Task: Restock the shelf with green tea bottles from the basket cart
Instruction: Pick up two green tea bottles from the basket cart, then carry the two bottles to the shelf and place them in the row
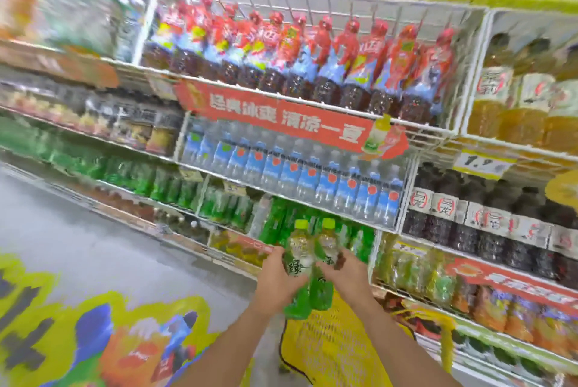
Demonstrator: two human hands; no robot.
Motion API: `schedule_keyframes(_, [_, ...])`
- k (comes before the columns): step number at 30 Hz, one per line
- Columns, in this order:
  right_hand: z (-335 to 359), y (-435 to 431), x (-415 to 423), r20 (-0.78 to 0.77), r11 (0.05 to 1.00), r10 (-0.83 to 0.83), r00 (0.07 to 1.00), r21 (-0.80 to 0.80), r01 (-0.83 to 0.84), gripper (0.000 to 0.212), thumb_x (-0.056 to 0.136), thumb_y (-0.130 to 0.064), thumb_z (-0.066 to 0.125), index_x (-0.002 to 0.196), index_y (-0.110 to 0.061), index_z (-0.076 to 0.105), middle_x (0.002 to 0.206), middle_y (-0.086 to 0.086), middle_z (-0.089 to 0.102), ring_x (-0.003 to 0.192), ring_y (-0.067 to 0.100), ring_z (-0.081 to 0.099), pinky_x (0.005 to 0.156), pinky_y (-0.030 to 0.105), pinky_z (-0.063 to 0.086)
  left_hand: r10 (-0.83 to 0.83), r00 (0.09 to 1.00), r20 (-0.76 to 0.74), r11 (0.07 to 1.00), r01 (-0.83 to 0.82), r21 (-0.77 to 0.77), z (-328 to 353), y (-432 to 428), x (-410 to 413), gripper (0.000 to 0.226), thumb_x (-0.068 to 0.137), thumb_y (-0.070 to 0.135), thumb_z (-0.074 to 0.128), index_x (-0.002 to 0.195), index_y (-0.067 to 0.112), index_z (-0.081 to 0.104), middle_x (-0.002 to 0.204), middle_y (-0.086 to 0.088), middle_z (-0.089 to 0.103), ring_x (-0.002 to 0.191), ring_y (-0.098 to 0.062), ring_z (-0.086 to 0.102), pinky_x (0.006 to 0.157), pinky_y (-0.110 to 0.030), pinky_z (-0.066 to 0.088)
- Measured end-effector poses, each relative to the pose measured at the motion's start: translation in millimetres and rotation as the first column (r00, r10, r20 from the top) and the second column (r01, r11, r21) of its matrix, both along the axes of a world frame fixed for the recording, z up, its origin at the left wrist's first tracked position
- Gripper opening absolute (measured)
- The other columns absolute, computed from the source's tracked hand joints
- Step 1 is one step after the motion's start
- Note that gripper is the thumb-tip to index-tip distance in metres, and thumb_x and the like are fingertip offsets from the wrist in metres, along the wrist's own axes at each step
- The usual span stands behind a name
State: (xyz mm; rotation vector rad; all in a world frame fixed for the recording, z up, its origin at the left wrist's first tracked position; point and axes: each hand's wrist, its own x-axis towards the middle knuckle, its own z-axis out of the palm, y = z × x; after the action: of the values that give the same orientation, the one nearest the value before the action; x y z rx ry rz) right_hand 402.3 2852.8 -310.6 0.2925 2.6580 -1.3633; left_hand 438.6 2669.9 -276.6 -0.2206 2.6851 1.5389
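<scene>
At lower centre, the left hand (277,274) has its fingers curled round one green tea bottle (299,246) and the right hand (347,272) round a second bottle (328,241), both above the yellow basket cart (328,352); recommend keeping both upright and seating them singly in the green shelf row (273,224) behind.

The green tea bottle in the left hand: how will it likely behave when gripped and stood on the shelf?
The bottle in the left hand looks filled, so it is probably heavy for its size. Tall and narrow, it may tip if set down carelessly. Its round body would likely roll if laid flat.
</scene>
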Motion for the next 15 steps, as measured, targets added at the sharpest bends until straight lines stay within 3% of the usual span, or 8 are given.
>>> schedule_keyframes(4, [49.2, -99.8, -16.2, -0.098, 0.986, 0.157, 0.983, 0.073, -0.151, 0.043, 0.068, -0.056, 0.080, 0.084, -0.019, 0.065, 0.071, -0.004, 0.066, 0.070, 0.017, 0.064, 0.061, 0.034, 0.046, 0.159, 0.984, -0.074, 0.987, -0.159, 0.014, 26.3, -87.7, 5.8, 0.050, 0.064, 0.038, 0.086, 0.101, 0.032, 0.054, 0.082, 0.021, 0.062, 0.076, 0.000, 0.062, 0.064, -0.013, 0.046])
schedule_keyframes(6, [62.1, -157.4, -24.6, -0.144, 0.978, 0.208, 0.967, 0.049, -0.203, 0.035, 0.072, -0.046, 0.085, 0.077, -0.023, 0.060, 0.068, -0.008, 0.062, 0.064, 0.014, 0.058, 0.055, 0.030, 0.039, 0.262, 0.961, -0.085, 0.965, -0.262, 0.020, 29.9, -141.0, 6.4, 0.052, 0.056, 0.047, 0.084, 0.099, 0.034, 0.058, 0.086, 0.013, 0.069, 0.080, -0.006, 0.067, 0.072, -0.024, 0.055])
schedule_keyframes(8, [69.5, -218.7, -30.9, -0.213, 0.969, 0.247, 0.945, 0.040, -0.244, 0.042, 0.071, -0.042, 0.087, 0.066, -0.026, 0.049, 0.061, -0.009, 0.054, 0.059, 0.014, 0.051, 0.054, 0.030, 0.030, 0.332, 0.940, -0.079, 0.943, -0.334, -0.010, 33.7, -197.5, 8.7, 0.050, 0.051, 0.053, 0.080, 0.093, 0.036, 0.058, 0.087, 0.009, 0.070, 0.082, -0.013, 0.069, 0.076, -0.035, 0.057])
schedule_keyframes(12, [78.4, -339.9, -32.4, -0.234, 0.944, 0.329, 0.915, 0.048, -0.327, 0.050, 0.074, -0.044, 0.085, 0.063, -0.030, 0.039, 0.058, -0.014, 0.045, 0.063, 0.011, 0.047, 0.058, 0.026, 0.026, 0.415, 0.904, -0.101, 0.900, -0.425, -0.098, 46.5, -311.2, 18.3, 0.066, 0.048, 0.058, 0.074, 0.103, 0.024, 0.059, 0.088, 0.005, 0.070, 0.085, -0.020, 0.068, 0.074, -0.036, 0.054])
schedule_keyframes(15, [78.6, -422.4, -26.0, -0.249, 0.929, 0.364, 0.897, 0.026, -0.369, 0.045, 0.071, -0.053, 0.082, 0.066, -0.028, 0.045, 0.060, -0.010, 0.052, 0.061, 0.013, 0.053, 0.056, 0.031, 0.032, 0.466, 0.879, -0.104, 0.871, -0.476, -0.124, 52.6, -389.7, 30.7, 0.058, 0.055, 0.047, 0.080, 0.103, 0.025, 0.058, 0.087, 0.012, 0.066, 0.087, -0.018, 0.067, 0.075, -0.033, 0.053])
